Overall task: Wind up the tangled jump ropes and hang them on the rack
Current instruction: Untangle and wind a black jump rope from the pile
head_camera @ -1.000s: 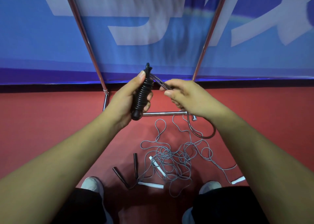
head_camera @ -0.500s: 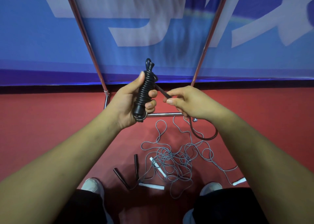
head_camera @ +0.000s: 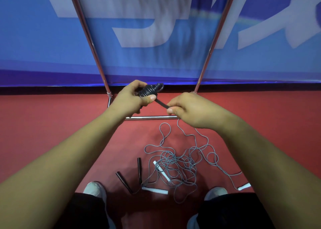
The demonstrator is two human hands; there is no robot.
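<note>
Nearest me, short of the rack's base bar [head_camera: 152, 118]: grey tangle [head_camera: 177, 166] on the floor, lying as it did a second ago, untouched.

Over the bar: left hand [head_camera: 132, 98] grips the black wound bundle [head_camera: 149, 90], now tipped sideways where it stood upright before. Right hand [head_camera: 187, 107] pinches the tail [head_camera: 161, 103], drawn taut to the bundle. The slack loop that hung beneath it is gone.

I judge the last wrap is being cinched, with hanging next.

Beyond the bar: uprights [head_camera: 206, 60], no rope on the stretch I can see.
</note>
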